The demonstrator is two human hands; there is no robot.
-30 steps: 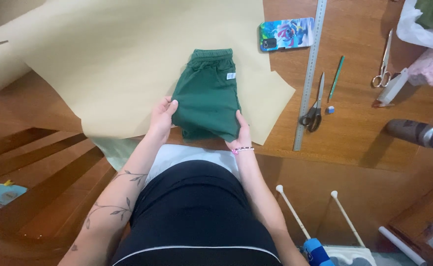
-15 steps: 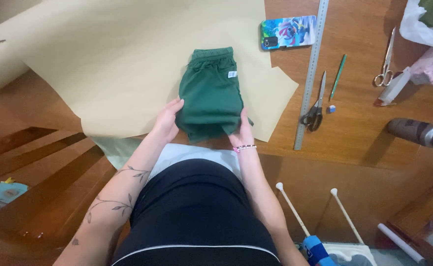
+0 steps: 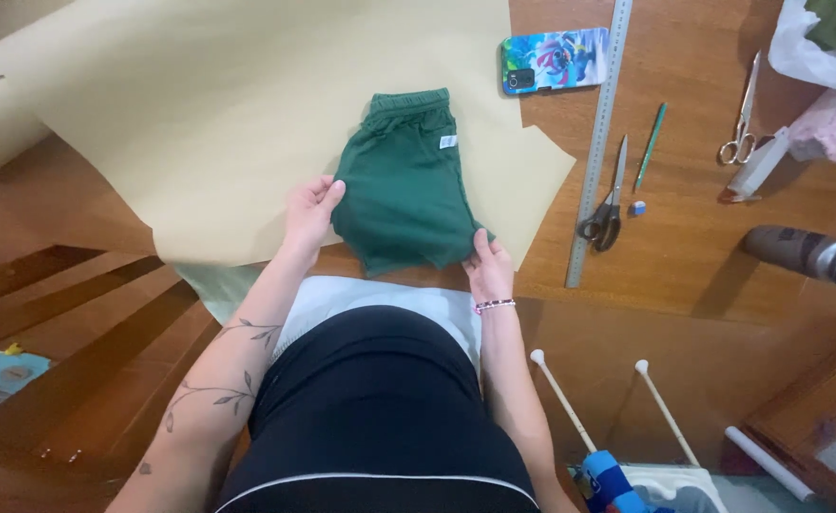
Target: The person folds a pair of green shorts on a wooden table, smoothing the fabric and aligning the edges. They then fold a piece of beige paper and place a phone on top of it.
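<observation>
We see bare arms without sleeves. The left forearm has a thin leafy vine tattoo. The right wrist wears a small beaded bracelet. The black garment has white trim.

Item: green shorts, soft knit fabric, folded in half lengthwise into a narrow stack.
Waistband: gathered elastic band at the far end, pointing away from the person.
Tag: small white tag near the right edge, just below the waistband.
Leg hems: at the near end, slightly rumpled and uneven along the lower edge.
Pose: flat, long axis running away from the person, tilted slightly.
Location: on the near part of a large beige paper sheet, with the hems reaching past the paper's near edge.
</observation>
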